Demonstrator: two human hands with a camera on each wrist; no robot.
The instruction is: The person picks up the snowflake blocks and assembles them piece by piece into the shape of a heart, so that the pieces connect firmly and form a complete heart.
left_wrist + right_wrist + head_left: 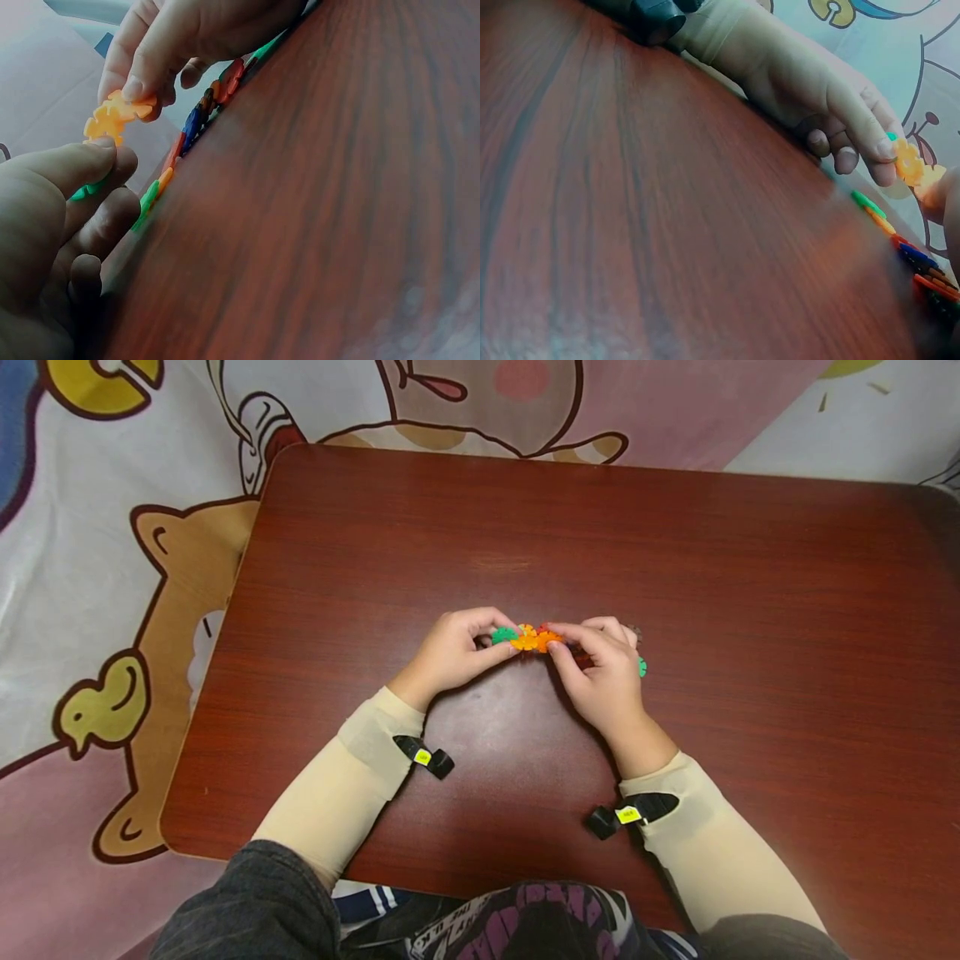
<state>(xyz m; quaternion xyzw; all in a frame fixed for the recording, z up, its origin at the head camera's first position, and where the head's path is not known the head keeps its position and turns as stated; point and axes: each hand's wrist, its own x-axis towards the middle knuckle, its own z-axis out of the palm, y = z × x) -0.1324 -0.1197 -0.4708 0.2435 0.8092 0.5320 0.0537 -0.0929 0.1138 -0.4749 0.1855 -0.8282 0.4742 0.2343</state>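
Observation:
Over the middle of the table, my left hand [453,652] pinches a yellow-orange notched plastic disc [105,124] between thumb and fingers. A green notched disc [505,634] shows at those same fingers. My right hand [607,672] pinches an orange notched disc [551,641] with thumb and index finger. The two orange-toned discs meet edge to edge between the hands. Behind and below them, more notched discs lie on the tabletop, among them a blue disc [193,126], a red disc [234,73] and a green disc [868,202].
The dark red-brown wooden table [337,543] has a rounded far left corner. A cartoon-printed cloth [82,585] surrounds its left and far sides. Each wrist wears a black strap camera, the left camera [438,763] and the right camera [602,822].

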